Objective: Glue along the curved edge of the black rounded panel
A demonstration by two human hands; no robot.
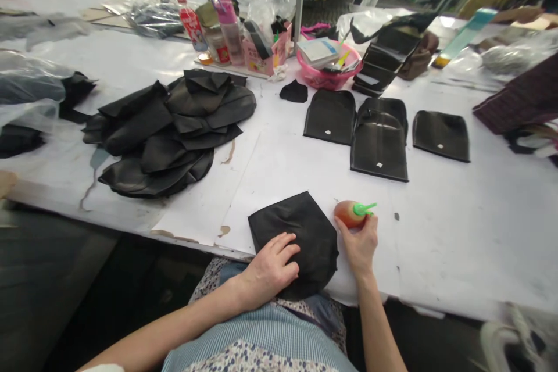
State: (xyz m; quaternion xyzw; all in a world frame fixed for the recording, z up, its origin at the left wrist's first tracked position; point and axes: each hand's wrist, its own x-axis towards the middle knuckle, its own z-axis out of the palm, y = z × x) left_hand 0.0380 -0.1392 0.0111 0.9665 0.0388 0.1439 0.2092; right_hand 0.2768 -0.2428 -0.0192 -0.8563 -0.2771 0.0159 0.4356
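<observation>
My left hand [274, 264] lies with fingers spread on a black leather-like piece [300, 221], which overhangs the table's front edge. To its right, my right hand [361, 241] grips a small squeeze bottle [347, 214] between thumb and fingers. The bottle holds orange-brown liquid, has a bright green nozzle pointing right, and is tipped on its side just above or on the table. Farther back lie flat black pocket-shaped pieces: one at the left [330, 117], an overlapping pair in the middle [379, 148] and one at the right [441, 135].
A loose heap of black pieces [174, 128] covers the table's left part. Behind stand a pink basket [307, 74], a red-labelled bottle [190, 23], a pink-lidded bottle [229, 29] and a pink box [257, 61]. A metal pole [300, 0] rises by the basket. Dark fabric [518, 96] lies far right.
</observation>
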